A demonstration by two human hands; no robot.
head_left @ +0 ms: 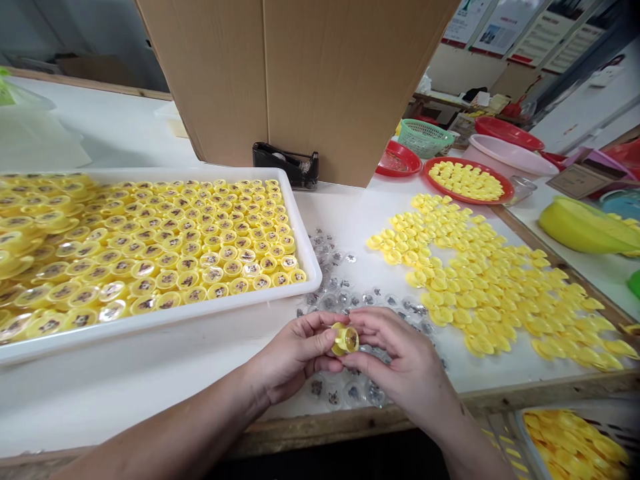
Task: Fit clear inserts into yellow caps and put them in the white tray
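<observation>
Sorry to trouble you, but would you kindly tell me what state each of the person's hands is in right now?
Left hand: closed, holding the yellow-rimmed clear capsule from the left.
Right hand: closed, holding that capsule from the right.

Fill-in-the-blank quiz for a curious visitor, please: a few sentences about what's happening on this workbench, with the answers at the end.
1. The left hand and right hand hold one small round piece coloured ____.
2. The white tray lies to the ____ of the hands.
3. The tape dispenser at the foot of the cardboard box is ____.
4. The round tray beyond the loose yellow pieces is ____.

Missing words: yellow; left; black; red.
</observation>
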